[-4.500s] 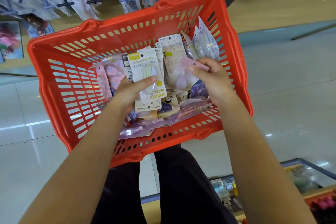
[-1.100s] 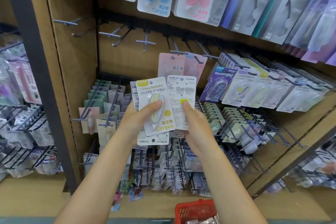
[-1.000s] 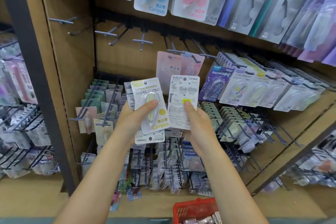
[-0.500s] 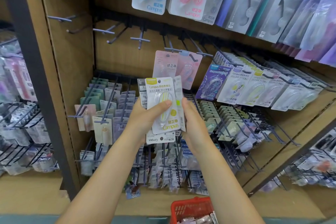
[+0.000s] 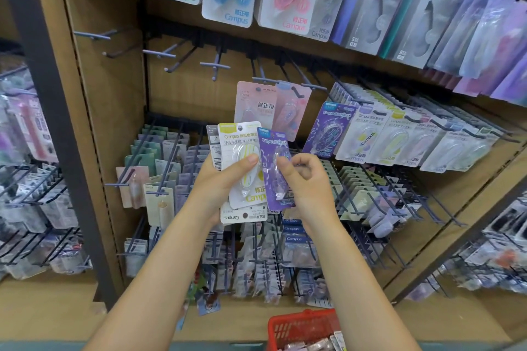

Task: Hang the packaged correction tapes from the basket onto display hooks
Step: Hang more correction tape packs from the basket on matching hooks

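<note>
Your left hand [image 5: 219, 182] grips a fanned stack of white carded correction-tape packs [image 5: 242, 168], thumb curled across the front pack w/ the yellow-striped blister; at least two more cards show behind & below it. Your right hand [image 5: 306, 185] pinches a purple carded correction-tape pack [image 5: 275, 168] by its blister, thumb in front, fingers curled behind, its left edge overlapping the white stack. Both sit in front of the wooden pegboard display [image 5: 114, 94]. Several bare grey metal hooks [image 5: 215, 67] jut out above-left of the packs. Just behind them hang two pink carded packs [image 5: 256, 102]; to the right, a matching hung purple pack [image 5: 328, 131]. The red plastic basket [image 5: 299, 325] sits at bottom edge, more packs inside.
</note>
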### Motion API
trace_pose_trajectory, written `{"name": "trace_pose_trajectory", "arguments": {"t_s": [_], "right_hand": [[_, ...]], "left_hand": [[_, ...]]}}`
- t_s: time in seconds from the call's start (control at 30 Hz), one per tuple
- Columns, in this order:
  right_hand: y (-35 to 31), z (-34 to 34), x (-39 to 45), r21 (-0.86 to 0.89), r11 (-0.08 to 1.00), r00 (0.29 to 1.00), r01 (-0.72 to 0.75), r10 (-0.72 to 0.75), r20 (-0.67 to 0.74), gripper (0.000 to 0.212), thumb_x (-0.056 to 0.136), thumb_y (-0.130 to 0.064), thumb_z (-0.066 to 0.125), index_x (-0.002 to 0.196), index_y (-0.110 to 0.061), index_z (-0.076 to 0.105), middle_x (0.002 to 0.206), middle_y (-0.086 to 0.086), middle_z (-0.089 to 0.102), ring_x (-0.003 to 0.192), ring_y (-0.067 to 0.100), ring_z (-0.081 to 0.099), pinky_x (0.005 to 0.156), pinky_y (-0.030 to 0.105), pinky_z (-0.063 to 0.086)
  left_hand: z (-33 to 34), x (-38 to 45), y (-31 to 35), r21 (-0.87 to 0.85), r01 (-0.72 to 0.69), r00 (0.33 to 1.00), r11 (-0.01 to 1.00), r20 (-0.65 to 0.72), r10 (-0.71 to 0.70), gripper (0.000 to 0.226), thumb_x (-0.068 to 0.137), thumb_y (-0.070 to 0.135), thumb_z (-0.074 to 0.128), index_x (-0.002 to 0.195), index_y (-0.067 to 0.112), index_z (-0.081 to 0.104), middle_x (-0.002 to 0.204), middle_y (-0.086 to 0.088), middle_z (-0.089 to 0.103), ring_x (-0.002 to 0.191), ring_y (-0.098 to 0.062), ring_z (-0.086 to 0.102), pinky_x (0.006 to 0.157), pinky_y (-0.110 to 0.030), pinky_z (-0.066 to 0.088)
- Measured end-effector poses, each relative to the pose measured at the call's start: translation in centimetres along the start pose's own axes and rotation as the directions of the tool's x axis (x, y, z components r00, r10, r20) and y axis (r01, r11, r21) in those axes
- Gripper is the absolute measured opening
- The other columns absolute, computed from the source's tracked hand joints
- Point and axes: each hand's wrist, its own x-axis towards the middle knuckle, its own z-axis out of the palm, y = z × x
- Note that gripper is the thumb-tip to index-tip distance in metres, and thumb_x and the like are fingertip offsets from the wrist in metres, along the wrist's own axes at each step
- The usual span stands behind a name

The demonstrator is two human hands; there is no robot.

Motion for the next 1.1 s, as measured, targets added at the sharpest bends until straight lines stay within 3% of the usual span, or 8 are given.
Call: {"name": "trace_pose_trajectory", "arguments": {"t_s": [0.1,0.17,0.3,0.5,0.6,0.7,0.87,1.1], "right_hand": [[0.0,-0.5,0.3,0.105,0.994,1.0,0.002,-0.005,0.025,0.037,0.091,-0.024,0.075,0.123,-0.021,0.056,0.106,0.004,0.074,0.089,0.013,0.074,0.079,0.042,0.061],[0.0,-0.8,0.5,0.147,0.989,0.998,-0.005,-0.005,0.066,0.035,0.094,-0.017,0.072,0.126,-0.014,0.06,0.114,0.006,0.075,0.102,0.022,0.074,0.084,0.039,0.062],[-0.1,-1.8,1.0,0.173,0.985,1.0,0.004,-0.009,0.03,0.024,0.099,-0.021,0.064,0.12,-0.009,0.066,0.109,0.005,0.077,0.097,0.023,0.075,0.071,0.031,0.061],[-0.4,-6.1,2.7,0.144,0.986,0.985,0.08,-0.056,-0.164,0.015,0.098,-0.03,0.066,0.102,-0.018,0.075,0.099,-0.001,0.079,0.092,0.017,0.074,0.089,0.043,0.058],[-0.4,-8.3,3.6,0.124,0.989,0.974,0.078,-0.049,-0.22,0.015,0.097,-0.033,0.068,0.1,-0.021,0.076,0.1,-0.002,0.079,0.098,0.02,0.074,0.098,0.047,0.056],[-0.4,-9.5,4.8,0.091,0.994,0.979,0.059,-0.04,-0.201,0.016,0.097,-0.036,0.068,0.106,-0.024,0.074,0.106,-0.004,0.079,0.102,0.02,0.074,0.101,0.051,0.054],[-0.1,-10.4,6.1,0.09,0.993,0.986,0.073,-0.058,-0.155,0.025,0.097,-0.037,0.067,0.116,-0.02,0.071,0.108,-0.003,0.078,0.101,0.018,0.074,0.098,0.048,0.056],[0.4,-10.6,7.0,0.077,0.994,0.992,0.083,-0.075,-0.106,0.02,0.099,-0.035,0.065,0.111,-0.021,0.07,0.105,-0.004,0.078,0.097,0.014,0.074,0.086,0.037,0.059]], "left_hand": [[0.2,0.1,0.0,0.011,-0.013,0.999,1.0,-0.038,0.013,0.047,0.078,0.013,0.076,0.124,0.014,0.065,0.116,-0.013,0.077,0.101,-0.032,0.076,0.075,-0.045,0.065],[0.2,0.3,0.0,0.021,-0.019,0.998,1.0,-0.06,0.02,0.039,0.085,0.008,0.074,0.123,0.015,0.065,0.114,-0.011,0.078,0.098,-0.03,0.077,0.073,-0.043,0.065],[0.3,0.6,-0.1,0.074,-0.003,0.997,0.997,-0.08,0.009,0.033,0.09,0.005,0.073,0.12,0.018,0.066,0.112,-0.008,0.079,0.097,-0.028,0.078,0.07,-0.041,0.065],[2.0,1.3,0.2,0.15,0.021,0.999,0.988,-0.03,-0.016,0.039,0.091,0.007,0.075,0.127,0.015,0.065,0.112,-0.007,0.079,0.097,-0.027,0.078,0.068,-0.041,0.065],[3.4,1.7,0.0,0.188,0.032,0.999,0.982,-0.004,-0.032,0.036,0.09,0.01,0.077,0.124,0.019,0.068,0.111,-0.005,0.079,0.099,-0.027,0.077,0.078,-0.047,0.065],[5.0,2.2,-0.7,0.232,0.04,0.999,0.972,0.026,-0.047,0.036,0.09,0.012,0.077,0.124,0.02,0.069,0.111,-0.003,0.079,0.102,-0.027,0.077,0.088,-0.05,0.062],[6.9,2.6,-2.0,0.204,0.042,0.997,0.978,0.055,-0.054,0.039,0.091,0.007,0.075,0.126,0.021,0.066,0.113,-0.004,0.079,0.101,-0.026,0.077,0.075,-0.041,0.066],[8.3,2.8,-3.3,0.17,0.033,0.999,0.985,0.035,-0.039,0.036,0.092,0.007,0.072,0.126,0.018,0.066,0.113,-0.006,0.079,0.098,-0.026,0.077,0.072,-0.041,0.066]]}}
